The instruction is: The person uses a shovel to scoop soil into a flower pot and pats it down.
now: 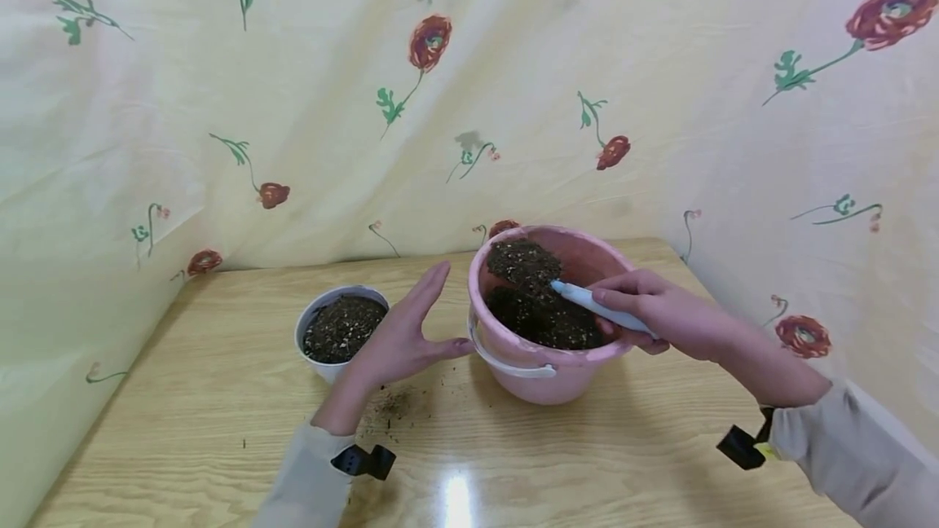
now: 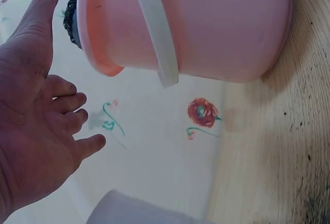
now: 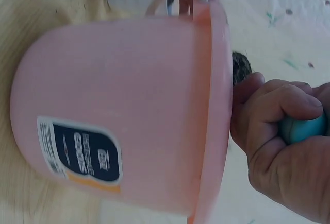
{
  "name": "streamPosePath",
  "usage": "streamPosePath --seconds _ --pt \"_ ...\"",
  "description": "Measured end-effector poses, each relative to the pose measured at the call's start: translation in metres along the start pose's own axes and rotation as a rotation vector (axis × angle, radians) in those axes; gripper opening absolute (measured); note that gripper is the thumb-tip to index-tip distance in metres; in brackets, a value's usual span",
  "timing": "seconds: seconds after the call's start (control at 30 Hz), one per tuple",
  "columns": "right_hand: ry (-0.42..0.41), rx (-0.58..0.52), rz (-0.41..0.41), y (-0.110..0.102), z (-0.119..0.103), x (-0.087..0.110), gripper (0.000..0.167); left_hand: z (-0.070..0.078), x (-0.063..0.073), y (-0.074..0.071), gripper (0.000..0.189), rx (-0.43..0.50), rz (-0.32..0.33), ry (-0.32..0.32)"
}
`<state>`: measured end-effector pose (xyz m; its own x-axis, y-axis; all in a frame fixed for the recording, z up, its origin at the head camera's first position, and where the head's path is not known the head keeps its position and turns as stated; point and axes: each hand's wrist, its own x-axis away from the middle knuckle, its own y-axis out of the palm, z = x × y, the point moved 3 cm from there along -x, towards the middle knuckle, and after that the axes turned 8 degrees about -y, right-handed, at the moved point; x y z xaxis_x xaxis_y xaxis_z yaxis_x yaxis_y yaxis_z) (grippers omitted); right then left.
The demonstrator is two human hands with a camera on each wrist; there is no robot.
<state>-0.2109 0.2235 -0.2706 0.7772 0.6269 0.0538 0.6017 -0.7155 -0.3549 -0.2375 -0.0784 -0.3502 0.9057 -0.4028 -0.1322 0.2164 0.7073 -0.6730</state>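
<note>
My right hand [image 1: 663, 312] grips the light blue handle [image 1: 583, 299] of a hand trowel over the pink bucket [image 1: 539, 385]. A mound of dark soil [image 1: 522, 261] covers the trowel's blade at the bucket's mouth. More soil lies inside the bucket. In the right wrist view, curled fingers [image 3: 278, 105] wrap the handle's blue end [image 3: 304, 129] close by the rim. My left hand [image 1: 399, 341] holds nothing; its thumb and fingers are spread apart, between the bucket and a white pot [image 1: 323, 369] filled with soil. The left wrist view shows its palm [image 2: 36, 116] beside the bucket.
Soil crumbs [image 1: 392, 404] are scattered on the wooden table [image 1: 183, 414] in front of the pot. The bucket's white handle [image 1: 513, 367] hangs down its near left side. A flower-patterned cloth [image 1: 330, 104] hangs behind and along both sides.
</note>
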Motion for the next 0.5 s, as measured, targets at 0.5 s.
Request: streamPosePath --seconds 0.5 --pt "-0.009 -0.175 0.002 0.025 -0.005 0.001 0.035 -0.016 0.015 -0.011 0.106 -0.001 0.024 -0.042"
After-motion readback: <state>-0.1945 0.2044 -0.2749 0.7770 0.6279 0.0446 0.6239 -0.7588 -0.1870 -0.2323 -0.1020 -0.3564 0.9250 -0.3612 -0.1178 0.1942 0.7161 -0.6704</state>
